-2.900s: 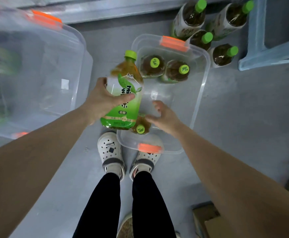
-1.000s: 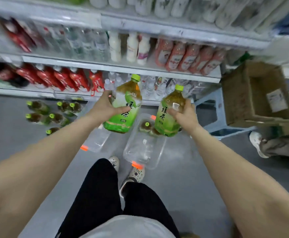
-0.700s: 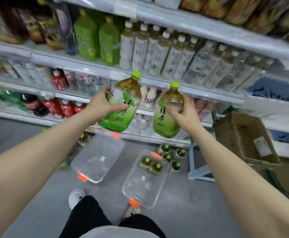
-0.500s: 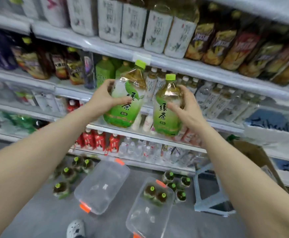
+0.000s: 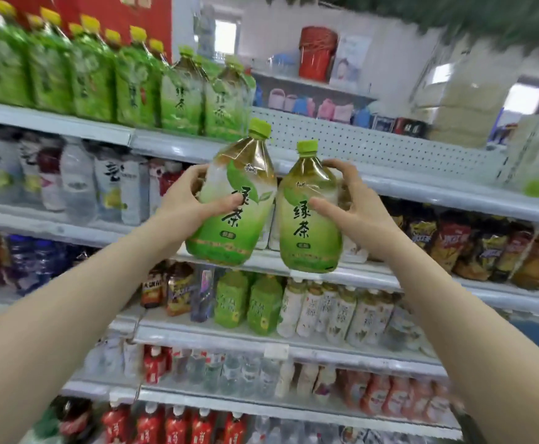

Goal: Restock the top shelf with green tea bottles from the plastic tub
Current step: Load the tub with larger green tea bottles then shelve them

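The left hand (image 5: 188, 206) grasps one green-labelled plastic tea bottle (image 5: 234, 200), tilted right; the right hand (image 5: 354, 205) grasps another (image 5: 308, 213), upright. The white metal top shelf (image 5: 389, 149) lies above and beyond both sets of fingers, its open stretch nearer the right hand.

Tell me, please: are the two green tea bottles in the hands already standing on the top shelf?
No: the left hand and right hand hold both green tea bottles in the air, below the top shelf.
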A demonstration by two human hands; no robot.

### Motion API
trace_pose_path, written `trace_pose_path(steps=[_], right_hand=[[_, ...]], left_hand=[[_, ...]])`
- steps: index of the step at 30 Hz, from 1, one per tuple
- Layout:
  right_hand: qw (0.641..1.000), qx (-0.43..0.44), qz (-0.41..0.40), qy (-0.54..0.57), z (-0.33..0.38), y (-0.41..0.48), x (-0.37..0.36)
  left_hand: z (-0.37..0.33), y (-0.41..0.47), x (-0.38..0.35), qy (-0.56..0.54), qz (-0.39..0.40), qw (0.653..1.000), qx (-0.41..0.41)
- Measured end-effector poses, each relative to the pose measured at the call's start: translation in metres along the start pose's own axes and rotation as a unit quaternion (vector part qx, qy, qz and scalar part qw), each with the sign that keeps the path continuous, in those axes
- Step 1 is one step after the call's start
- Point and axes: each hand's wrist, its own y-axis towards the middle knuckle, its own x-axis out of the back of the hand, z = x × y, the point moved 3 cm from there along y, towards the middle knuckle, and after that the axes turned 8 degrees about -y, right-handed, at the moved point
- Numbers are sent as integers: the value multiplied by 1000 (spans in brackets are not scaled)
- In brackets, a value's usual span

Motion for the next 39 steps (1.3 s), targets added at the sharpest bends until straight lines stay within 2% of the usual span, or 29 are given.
trace_pose_path(steps=[5,12,18,27,30,36,39], right_hand=[[997,22,-63,47,29,67,13],[984,45,-140,96,38,184,18],[985,41,-124,110,2,267,-6],[990,6,-98,101,-63,324,-50],[993,16,-89,77,-71,338,-59],[997,0,-61,-57,-66,345,-72],[985,49,-124,-113,-45,327,-66]], left_hand=[[-19,44,32,-35,-26,999,-11],[-42,98,62,-5,-64,996,-57],[-60,140,59,22,-75,995,-66],[-53,185,46,9,-98,993,-72],[-49,194,44,7,-107,992,-67],[-38,200,36,-8,-106,993,-57],[-34,201,29,-8,-88,995,-51]])
